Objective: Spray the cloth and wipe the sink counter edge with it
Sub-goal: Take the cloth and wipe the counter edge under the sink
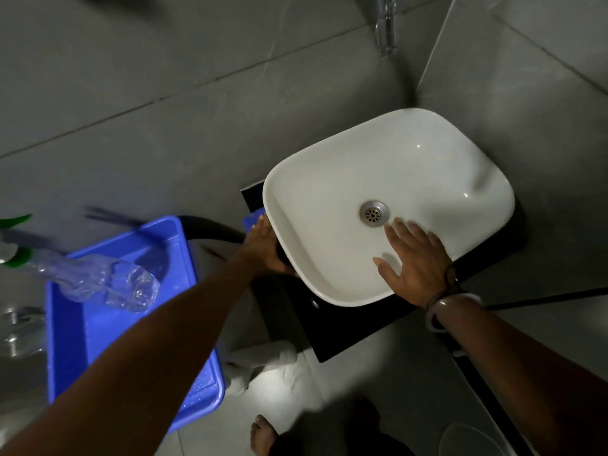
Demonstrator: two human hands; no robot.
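Your left hand (265, 248) pressed the blue cloth (254, 219) beside the sink (329, 179) | cloth under fingertips | right hand (416, 263) lay spread inside it

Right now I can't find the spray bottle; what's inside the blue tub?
The clear spray bottle lies on its side in the blue tub, green nozzle over the rim. The left arm hides the tub's near corner.

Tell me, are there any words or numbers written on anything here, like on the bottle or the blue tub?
None can be read.
Spray bottle: clear plastic, blurred, no label legible.
Blue tub: plain, no writing visible.
White sink: no brand mark visible.
Blue cloth under the left hand: no print visible.
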